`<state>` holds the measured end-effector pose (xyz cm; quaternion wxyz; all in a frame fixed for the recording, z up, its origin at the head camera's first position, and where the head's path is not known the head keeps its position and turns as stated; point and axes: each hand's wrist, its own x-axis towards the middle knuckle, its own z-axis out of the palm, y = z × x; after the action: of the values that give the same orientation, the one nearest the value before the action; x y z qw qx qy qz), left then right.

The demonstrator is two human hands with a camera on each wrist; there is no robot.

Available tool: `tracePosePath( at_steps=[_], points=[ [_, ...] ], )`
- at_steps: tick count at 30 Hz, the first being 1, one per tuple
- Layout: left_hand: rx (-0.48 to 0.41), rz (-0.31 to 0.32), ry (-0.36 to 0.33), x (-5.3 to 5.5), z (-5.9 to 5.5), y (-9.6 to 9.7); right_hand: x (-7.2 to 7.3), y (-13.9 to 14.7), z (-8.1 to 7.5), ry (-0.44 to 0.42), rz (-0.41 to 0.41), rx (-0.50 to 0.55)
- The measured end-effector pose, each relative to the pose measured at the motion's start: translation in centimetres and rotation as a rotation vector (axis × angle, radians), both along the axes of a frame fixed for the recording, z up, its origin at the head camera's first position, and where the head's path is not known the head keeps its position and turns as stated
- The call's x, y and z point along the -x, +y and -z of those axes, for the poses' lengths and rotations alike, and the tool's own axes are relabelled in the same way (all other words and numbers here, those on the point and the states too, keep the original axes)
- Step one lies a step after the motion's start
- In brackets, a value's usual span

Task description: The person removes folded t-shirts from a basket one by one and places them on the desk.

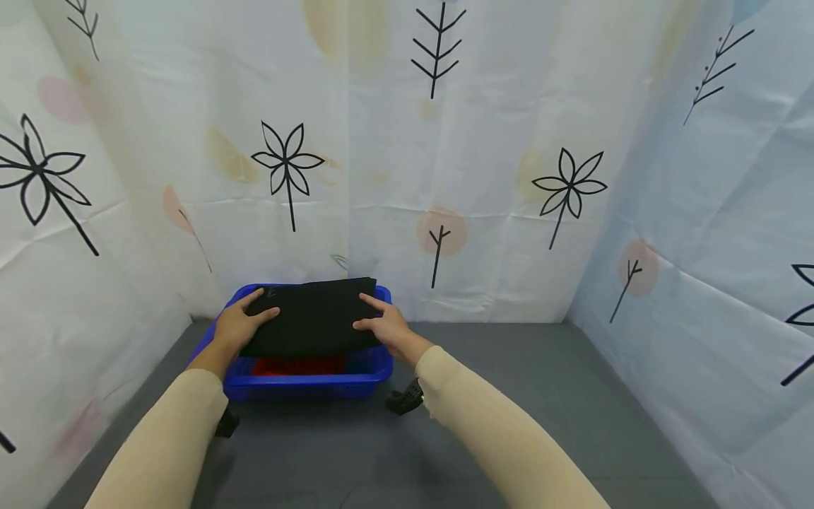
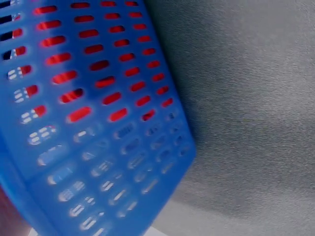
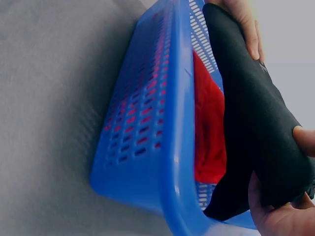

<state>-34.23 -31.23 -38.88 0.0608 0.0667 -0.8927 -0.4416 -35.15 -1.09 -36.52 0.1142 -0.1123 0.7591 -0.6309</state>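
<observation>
A folded black cloth (image 1: 311, 318), its exact kind not plain, is held level over a blue plastic basket (image 1: 305, 380). My left hand (image 1: 237, 329) grips its left end, thumb on the near face. At the other end my right hand (image 1: 389, 328) grips it; the right wrist view shows that thumb on one side and fingers underneath. Inside the basket lies a red folded cloth (image 3: 209, 123), partly covered by the black one. Through the basket's slots the left wrist view shows red, with only a blurred bit of the left hand at the edge.
The basket stands on a dark grey surface (image 1: 509, 403) near the back. White patterned sheets (image 1: 394, 162) hang behind and at both sides. A black wrist device (image 1: 405, 398) hangs below the right sleeve.
</observation>
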Motion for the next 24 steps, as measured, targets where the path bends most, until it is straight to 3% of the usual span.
tracePosePath(
  at_steps=[9, 18, 24],
  points=[
    [0.016, 0.009, 0.021, 0.3, -1.3, 1.8, 0.4, 1.9, -1.1, 0.054, 0.017, -0.068],
    [0.037, 0.014, 0.011, 0.9, -2.3, 3.9, 0.6, 4.0, -2.1, 0.122, 0.041, -0.067],
    [-0.033, 0.019, 0.043, 1.4, -2.7, 5.5, 0.7, 5.3, -2.7, 0.159, 0.082, -0.09]
  ],
)
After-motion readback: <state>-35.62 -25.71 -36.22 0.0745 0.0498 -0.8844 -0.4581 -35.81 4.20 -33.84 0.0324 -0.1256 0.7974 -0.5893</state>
